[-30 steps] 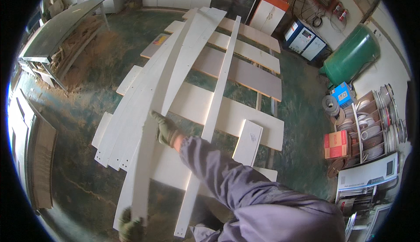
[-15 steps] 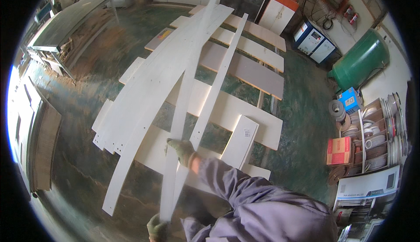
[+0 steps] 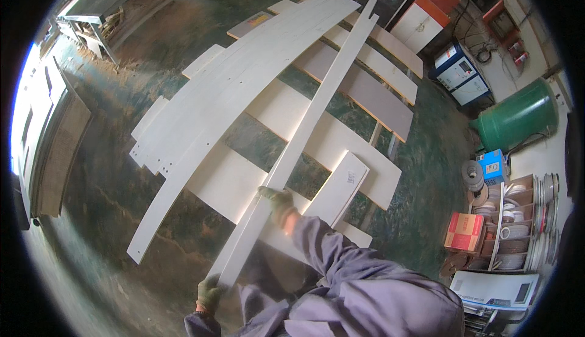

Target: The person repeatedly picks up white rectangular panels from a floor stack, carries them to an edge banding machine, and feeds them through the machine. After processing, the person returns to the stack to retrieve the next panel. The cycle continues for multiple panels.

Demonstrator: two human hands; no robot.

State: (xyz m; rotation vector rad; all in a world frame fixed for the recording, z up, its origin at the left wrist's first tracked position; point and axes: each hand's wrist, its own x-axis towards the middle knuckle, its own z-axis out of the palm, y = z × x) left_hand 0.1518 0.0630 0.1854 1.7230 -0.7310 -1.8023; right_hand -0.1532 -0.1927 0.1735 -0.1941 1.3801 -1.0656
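Note:
A long narrow white board (image 3: 300, 136) runs from my waist up and away to the right. It lies on or just over a second white strip (image 3: 373, 22), whose far tip shows beside it. My left hand (image 3: 209, 294), in a greenish work glove, is closed round the board's near end. Further along, my right hand (image 3: 279, 205), gloved too, grips the board's right edge; its fingertips reach over the top. To the left, several long white boards (image 3: 228, 87) lie side by side, and drilled holes show at their near ends.
Wide white crosswise panels (image 3: 359, 148) and a grey panel (image 3: 372, 102) lie under the long boards. A short white board (image 3: 339, 186) rests at right. Beyond stand a green tank (image 3: 518, 116), a blue-and-white machine (image 3: 461, 72) and a shelf of edging rolls (image 3: 515, 230). Panels (image 3: 58, 148) lean at far left.
The board in my hands has swung from a leftward slant onto the strip to its right, which it now mostly covers. Both hands moved with it, and the view has shifted.

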